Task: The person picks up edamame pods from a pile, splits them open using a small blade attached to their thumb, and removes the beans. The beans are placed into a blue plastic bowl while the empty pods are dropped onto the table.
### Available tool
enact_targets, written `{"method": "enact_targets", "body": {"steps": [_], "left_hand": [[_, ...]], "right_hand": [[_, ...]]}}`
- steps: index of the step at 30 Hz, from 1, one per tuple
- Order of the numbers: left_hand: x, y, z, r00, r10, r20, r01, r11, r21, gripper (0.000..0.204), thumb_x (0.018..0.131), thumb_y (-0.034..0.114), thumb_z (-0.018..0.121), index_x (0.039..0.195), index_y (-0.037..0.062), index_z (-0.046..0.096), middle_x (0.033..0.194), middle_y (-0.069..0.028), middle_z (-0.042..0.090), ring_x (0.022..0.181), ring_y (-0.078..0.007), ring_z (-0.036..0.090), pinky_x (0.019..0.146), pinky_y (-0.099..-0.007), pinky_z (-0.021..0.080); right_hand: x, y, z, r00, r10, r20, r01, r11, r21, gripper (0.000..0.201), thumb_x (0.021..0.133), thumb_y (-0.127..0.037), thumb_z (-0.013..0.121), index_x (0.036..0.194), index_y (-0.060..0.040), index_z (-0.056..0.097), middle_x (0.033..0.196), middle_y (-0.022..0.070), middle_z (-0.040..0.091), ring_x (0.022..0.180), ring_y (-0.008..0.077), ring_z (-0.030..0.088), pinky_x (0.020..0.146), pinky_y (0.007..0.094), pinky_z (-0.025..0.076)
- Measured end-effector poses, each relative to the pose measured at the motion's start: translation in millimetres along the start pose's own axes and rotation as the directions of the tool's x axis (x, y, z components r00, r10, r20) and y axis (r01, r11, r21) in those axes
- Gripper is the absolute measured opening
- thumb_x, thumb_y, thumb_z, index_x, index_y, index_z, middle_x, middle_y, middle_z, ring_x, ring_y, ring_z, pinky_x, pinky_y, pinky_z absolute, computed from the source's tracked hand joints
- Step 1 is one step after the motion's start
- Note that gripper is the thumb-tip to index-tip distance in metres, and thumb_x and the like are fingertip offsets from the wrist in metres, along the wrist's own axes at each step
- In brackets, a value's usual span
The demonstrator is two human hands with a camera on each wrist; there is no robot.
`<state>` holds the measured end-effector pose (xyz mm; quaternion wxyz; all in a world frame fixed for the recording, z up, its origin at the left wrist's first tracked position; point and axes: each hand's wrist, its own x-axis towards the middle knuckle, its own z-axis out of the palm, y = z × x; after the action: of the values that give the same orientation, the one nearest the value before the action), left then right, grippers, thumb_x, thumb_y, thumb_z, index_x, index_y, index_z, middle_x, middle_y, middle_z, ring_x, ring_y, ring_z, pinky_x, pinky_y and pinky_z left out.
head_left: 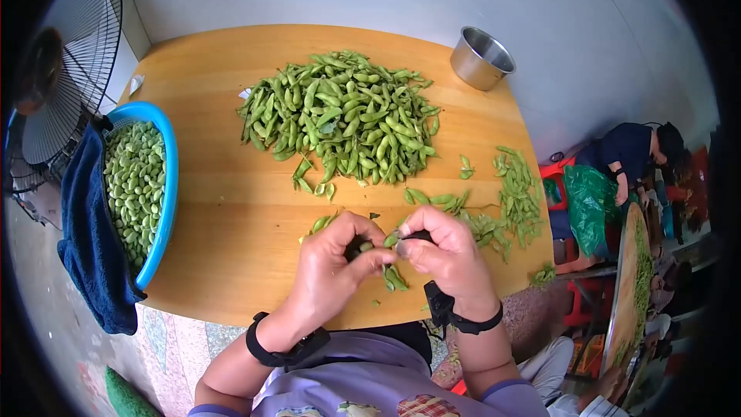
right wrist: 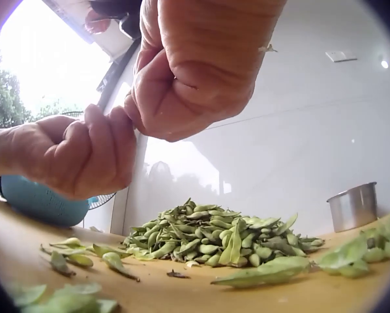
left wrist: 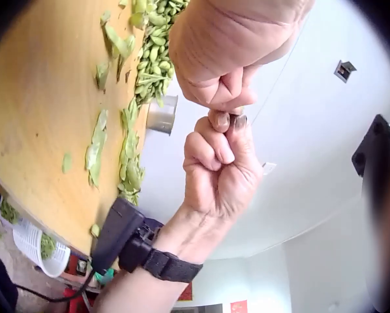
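Observation:
In the head view, a small green pod (head_left: 391, 241) is pinched between the fingertips of my left hand (head_left: 324, 262) and my right hand (head_left: 451, 255), above the near part of the table. A loose green bean (head_left: 365, 247) shows within the curled left fingers. Just below the fingertips is another pod (head_left: 394, 278). The two hands meet in the left wrist view, left (left wrist: 237, 49) above right (left wrist: 218, 166), and fingers hide most of the pod. The right wrist view shows the right hand (right wrist: 198, 65) and left hand (right wrist: 77, 153) touching.
A large pod heap (head_left: 347, 120) lies on the table (head_left: 208, 208). Shelled beans fill a blue-rimmed basket (head_left: 171, 177) at left, beside a dark towel (head_left: 93, 232) and a fan (head_left: 69, 62). Flat pods (head_left: 519, 197) and a metal cup (head_left: 482, 59) are at right; a person (head_left: 629, 154) is beyond.

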<state>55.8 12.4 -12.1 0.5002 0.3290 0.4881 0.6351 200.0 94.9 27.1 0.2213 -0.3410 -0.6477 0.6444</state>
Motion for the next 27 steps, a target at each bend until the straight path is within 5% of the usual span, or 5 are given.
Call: {"method": "enact_targets", "body": {"steps": [5, 12, 14, 17, 27], "left_hand": [[-0.9, 1.9, -2.4, 0.807, 0.563, 0.177, -0.546, 0.6, 0.585, 0.02, 0.067, -0.005, 0.067, 0.082, 0.0027, 0.058, 0.076, -0.0098, 0.06, 0.065, -0.0235, 0.06, 0.056, -0.0288, 0.048], [-5.6, -2.8, 3.3, 0.852, 0.517, 0.079, -0.484, 0.722, 0.495, 0.014, 0.072, -0.007, 0.063, 0.083, 0.0015, 0.058, 0.075, -0.008, 0.061, 0.065, -0.0185, 0.06, 0.056, -0.0271, 0.049], [-8.1, -4.4, 3.9, 0.988, 0.148, -0.04, -0.147, 0.989, 0.024, 0.004, 0.081, 0.0, 0.059, 0.085, 0.0004, 0.058, 0.075, -0.0047, 0.061, 0.061, -0.0108, 0.055, 0.053, -0.0225, 0.045], [-3.8, 3.7, -4.3, 0.984, -0.168, 0.056, 0.177, 0.922, -0.345, 0.008, 0.086, 0.007, 0.055, 0.088, 0.0, 0.058, 0.074, -0.002, 0.059, 0.059, -0.0058, 0.049, 0.051, -0.019, 0.04], [-4.6, -1.1, -14.8, 0.998, -0.044, 0.053, 0.056, 0.965, -0.257, 0.01, 0.086, 0.009, 0.057, 0.087, -0.0009, 0.058, 0.07, -0.0022, 0.057, 0.054, -0.0061, 0.047, 0.05, -0.0189, 0.039]], "right_hand": [[-4.0, -0.4, 7.3, 0.989, -0.148, -0.027, 0.134, 0.949, -0.284, 0.006, 0.076, 0.001, 0.055, 0.08, 0.001, 0.052, 0.064, 0.0044, 0.051, 0.053, 0.0079, 0.041, 0.048, 0.0233, 0.034], [-4.2, 0.1, 6.9, 0.961, -0.276, 0.023, 0.269, 0.909, -0.319, 0.007, 0.075, 0.002, 0.056, 0.08, 0.0009, 0.052, 0.064, 0.0048, 0.05, 0.054, 0.0088, 0.043, 0.048, 0.0237, 0.035], [-5.3, 0.5, 12.4, 0.944, -0.329, -0.012, 0.309, 0.898, -0.313, 0.007, 0.076, 0.002, 0.057, 0.081, 0.0011, 0.052, 0.064, 0.0046, 0.051, 0.054, 0.0085, 0.044, 0.048, 0.0238, 0.036], [-7.7, -0.9, 14.5, 0.967, -0.255, -0.005, 0.247, 0.939, -0.238, 0.007, 0.076, 0.003, 0.058, 0.08, 0.0013, 0.052, 0.067, 0.0053, 0.053, 0.055, 0.0082, 0.046, 0.049, 0.0236, 0.037], [-8.4, -9.5, 11.4, 0.993, -0.119, 0.024, 0.12, 0.992, -0.031, 0.025, 0.079, 0.002, 0.057, 0.103, 0.0016, 0.049, 0.079, 0.0064, 0.059, 0.062, 0.0061, 0.053, 0.054, 0.0207, 0.042]]}}
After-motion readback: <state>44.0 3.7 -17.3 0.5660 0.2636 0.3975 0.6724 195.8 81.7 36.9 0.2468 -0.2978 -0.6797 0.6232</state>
